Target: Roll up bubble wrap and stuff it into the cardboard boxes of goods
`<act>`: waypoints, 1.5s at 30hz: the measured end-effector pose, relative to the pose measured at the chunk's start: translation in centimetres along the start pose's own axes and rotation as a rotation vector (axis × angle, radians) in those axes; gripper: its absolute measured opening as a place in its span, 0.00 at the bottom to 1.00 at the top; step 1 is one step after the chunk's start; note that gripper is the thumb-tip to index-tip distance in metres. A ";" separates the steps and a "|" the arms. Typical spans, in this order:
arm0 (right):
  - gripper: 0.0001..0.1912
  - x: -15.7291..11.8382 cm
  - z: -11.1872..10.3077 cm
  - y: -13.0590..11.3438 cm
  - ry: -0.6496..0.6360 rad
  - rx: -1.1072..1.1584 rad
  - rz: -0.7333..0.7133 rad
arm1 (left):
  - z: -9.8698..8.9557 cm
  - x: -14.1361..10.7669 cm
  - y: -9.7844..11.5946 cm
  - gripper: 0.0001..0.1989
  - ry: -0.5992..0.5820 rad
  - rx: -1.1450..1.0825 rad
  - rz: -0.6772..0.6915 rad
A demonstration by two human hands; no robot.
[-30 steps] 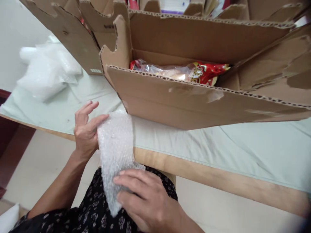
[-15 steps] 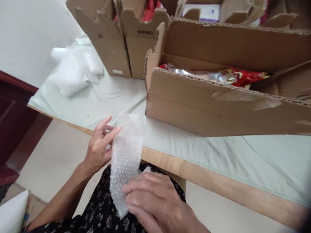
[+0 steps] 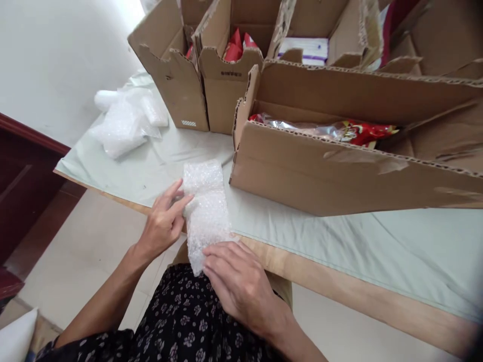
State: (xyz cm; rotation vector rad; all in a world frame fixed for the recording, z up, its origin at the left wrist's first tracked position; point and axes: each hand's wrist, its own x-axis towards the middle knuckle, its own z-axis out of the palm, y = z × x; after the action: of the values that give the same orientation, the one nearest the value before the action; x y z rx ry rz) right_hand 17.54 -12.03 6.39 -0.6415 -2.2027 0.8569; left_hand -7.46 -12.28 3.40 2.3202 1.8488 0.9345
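Observation:
A strip of clear bubble wrap (image 3: 207, 206) lies across the table's front edge, its near end sticking out over the edge above my lap. At its left side rests my left hand (image 3: 166, 216), fingers apart, the index fingertip touching the wrap. My right hand (image 3: 237, 276) is closed on the near end, fingers curled over it; the thumb is partly hidden. A fold or seam crosses the wrap near its far end.
Several open cardboard boxes (image 3: 294, 176) stand along the back and right, with red packets (image 3: 234, 48) and a white-and-purple pack (image 3: 305, 50) inside. A pile of bubble wrap (image 3: 124, 120) lies on the pale green cloth (image 3: 332, 246) at the left. The wooden table edge (image 3: 302, 266) runs across the front.
My right hand has moved up and forward with the wrap's near end, toward the table edge. More wrap now lies on the table. The left hand stays at its left side.

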 end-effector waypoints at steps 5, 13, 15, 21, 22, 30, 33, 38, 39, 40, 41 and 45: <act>0.07 0.9 1.3 0.3 0.049 0.022 0.014 | -2.8 -2.5 3.8 0.34 -0.070 -0.176 0.008; 0.24 1.3 -0.3 1.4 0.138 -0.035 0.165 | 0.2 -3.3 6.2 0.15 0.093 -0.243 -0.334; 0.31 0.8 -0.7 2.2 0.118 -0.047 0.294 | 0.5 -3.3 5.9 0.16 0.093 -0.243 -0.395; 0.30 1.3 1.3 3.3 0.070 0.118 0.526 | 0.4 -3.2 5.7 0.22 0.071 -0.316 -0.472; 0.28 1.5 1.7 3.3 0.091 0.127 0.534 | 0.4 -3.2 5.7 0.23 0.065 -0.317 -0.474; 0.24 2.1 2.3 3.8 0.141 0.010 0.501 | 1.2 -3.2 5.2 0.20 0.156 -0.083 -0.360; 0.24 2.3 2.5 4.2 0.141 -0.024 0.496 | 1.5 -3.0 5.1 0.22 0.141 -0.107 -0.371; 0.25 1.7 2.6 3.9 0.252 -0.152 0.353 | 2.0 -3.0 5.0 0.25 0.174 -0.075 -0.295; 0.24 1.5 2.5 3.6 0.303 -0.204 0.292 | 2.1 -3.1 4.9 0.26 0.178 -0.064 -0.292; 0.23 1.2 2.3 3.3 0.333 -0.253 0.226 | 2.2 -3.2 4.9 0.27 0.183 -0.057 -0.294; 0.22 1.0 2.2 2.9 0.326 -0.287 0.164 | 2.3 -3.3 4.9 0.28 0.187 -0.052 -0.297; 0.15 0.8 2.0 2.4 0.023 -0.302 0.082 | 2.5 -3.4 4.8 0.29 0.174 -0.028 -0.301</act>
State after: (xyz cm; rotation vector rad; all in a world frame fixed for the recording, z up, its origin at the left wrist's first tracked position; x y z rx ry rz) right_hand 16.04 -10.68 3.85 -0.8853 -2.3195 0.5556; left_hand -2.51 -15.89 1.70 1.9228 2.1544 1.1370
